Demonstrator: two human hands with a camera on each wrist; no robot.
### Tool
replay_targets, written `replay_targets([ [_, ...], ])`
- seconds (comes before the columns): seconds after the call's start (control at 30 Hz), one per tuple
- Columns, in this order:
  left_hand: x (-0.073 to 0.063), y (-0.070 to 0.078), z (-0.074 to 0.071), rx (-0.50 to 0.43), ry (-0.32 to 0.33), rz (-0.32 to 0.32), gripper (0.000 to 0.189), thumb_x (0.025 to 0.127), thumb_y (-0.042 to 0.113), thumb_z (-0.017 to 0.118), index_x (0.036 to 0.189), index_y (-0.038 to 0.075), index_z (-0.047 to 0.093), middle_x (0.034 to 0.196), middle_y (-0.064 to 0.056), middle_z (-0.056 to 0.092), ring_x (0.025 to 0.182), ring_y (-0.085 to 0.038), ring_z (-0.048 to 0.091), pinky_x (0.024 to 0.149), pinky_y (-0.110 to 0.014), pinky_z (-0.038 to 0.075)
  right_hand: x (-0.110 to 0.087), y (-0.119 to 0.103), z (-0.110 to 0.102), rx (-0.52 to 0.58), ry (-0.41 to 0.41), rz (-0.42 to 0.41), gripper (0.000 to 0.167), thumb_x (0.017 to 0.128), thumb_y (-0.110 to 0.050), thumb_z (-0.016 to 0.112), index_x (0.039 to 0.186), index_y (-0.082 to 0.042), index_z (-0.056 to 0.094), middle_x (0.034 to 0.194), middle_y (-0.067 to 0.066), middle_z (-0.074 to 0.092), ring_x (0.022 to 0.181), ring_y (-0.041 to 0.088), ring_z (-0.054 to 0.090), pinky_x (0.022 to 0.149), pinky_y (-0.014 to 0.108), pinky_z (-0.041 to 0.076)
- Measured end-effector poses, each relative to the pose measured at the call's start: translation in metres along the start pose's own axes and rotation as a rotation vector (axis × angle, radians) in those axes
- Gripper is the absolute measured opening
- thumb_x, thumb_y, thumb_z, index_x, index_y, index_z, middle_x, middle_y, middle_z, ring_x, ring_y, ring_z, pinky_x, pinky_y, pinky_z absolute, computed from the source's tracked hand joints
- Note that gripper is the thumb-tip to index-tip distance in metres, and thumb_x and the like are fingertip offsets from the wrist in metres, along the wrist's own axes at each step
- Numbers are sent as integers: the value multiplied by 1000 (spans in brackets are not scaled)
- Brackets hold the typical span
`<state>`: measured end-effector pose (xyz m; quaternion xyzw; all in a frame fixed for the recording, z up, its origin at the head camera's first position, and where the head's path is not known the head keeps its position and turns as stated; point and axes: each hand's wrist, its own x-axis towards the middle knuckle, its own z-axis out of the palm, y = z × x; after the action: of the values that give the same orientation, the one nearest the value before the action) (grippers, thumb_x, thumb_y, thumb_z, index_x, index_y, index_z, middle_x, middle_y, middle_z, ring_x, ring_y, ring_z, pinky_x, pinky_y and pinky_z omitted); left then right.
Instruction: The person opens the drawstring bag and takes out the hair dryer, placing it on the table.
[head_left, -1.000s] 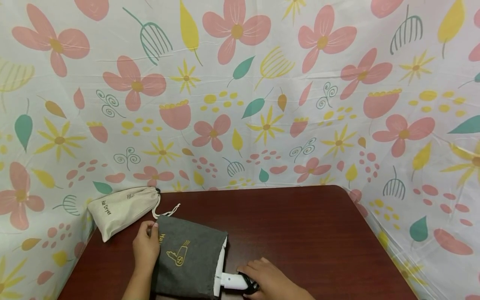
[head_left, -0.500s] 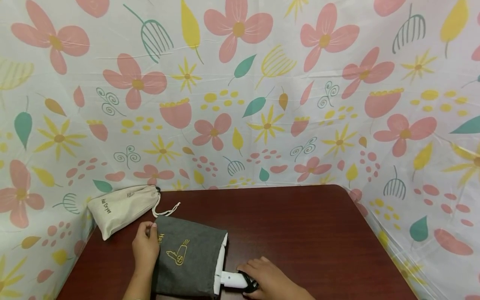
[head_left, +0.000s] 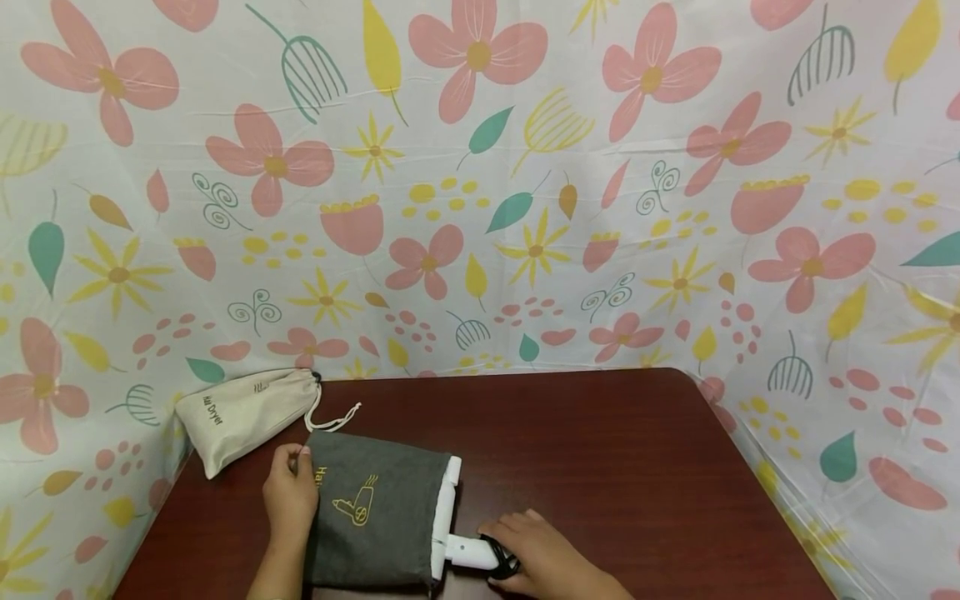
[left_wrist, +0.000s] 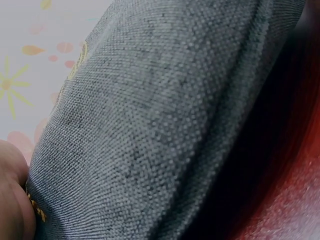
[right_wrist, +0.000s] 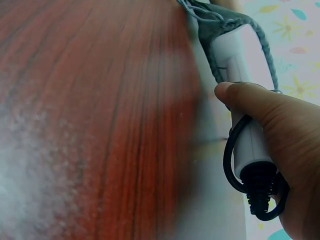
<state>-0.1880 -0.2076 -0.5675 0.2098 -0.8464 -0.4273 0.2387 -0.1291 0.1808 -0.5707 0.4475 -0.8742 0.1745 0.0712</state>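
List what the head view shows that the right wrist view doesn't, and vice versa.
Head view only: the cream pouch with its white drawstring, the yellow dryer emblem, and the left hand pinching the bag's corner away from its mouth.

Right wrist view only: the ribbed cord collar at the end of the handle.

Both: the right hand gripping the white hair dryer, its black cord, the grey bag partly covering the dryer, the reddish-brown table and the floral backdrop.
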Motion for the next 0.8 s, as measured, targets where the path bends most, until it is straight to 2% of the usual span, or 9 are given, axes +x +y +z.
replay_targets([
  [0.1, 0, 1, 0, -3, 11, -2, 20, 106, 22, 51, 112, 4, 59, 94, -19, 63, 82, -35, 59, 69, -42, 41, -1, 1, 0, 5, -6, 7, 60, 86, -46, 78, 135, -16, 60, 110, -11, 66, 95, 1, 60, 80, 25, 44],
  [0.33, -1, 3, 2, -21, 52, 9, 21, 105, 21, 52, 111, 3, 60, 92, -18, 63, 80, -35, 59, 69, -42, 41, -2, 0, 3, -39, 43, 18, 62, 81, -46, 82, 132, -18, 62, 105, -12, 65, 90, 1, 59, 79, 24, 43],
  [0.6, -1, 2, 0, -21, 46, -5, 23, 106, 24, 49, 112, 4, 58, 87, -14, 57, 73, -28, 53, 63, -36, 38, -3, 1, 2, -29, 28, 52, 59, 85, -49, 79, 133, -18, 61, 108, -11, 66, 95, 4, 60, 82, 28, 46],
  [0.8, -1, 1, 2, -26, 69, -6, 21, 106, 22, 50, 111, 4, 59, 85, -12, 54, 71, -27, 51, 63, -36, 37, -3, 2, 2, -37, 34, 60, 59, 85, -49, 78, 133, -18, 61, 108, -11, 65, 96, 5, 60, 85, 31, 48],
])
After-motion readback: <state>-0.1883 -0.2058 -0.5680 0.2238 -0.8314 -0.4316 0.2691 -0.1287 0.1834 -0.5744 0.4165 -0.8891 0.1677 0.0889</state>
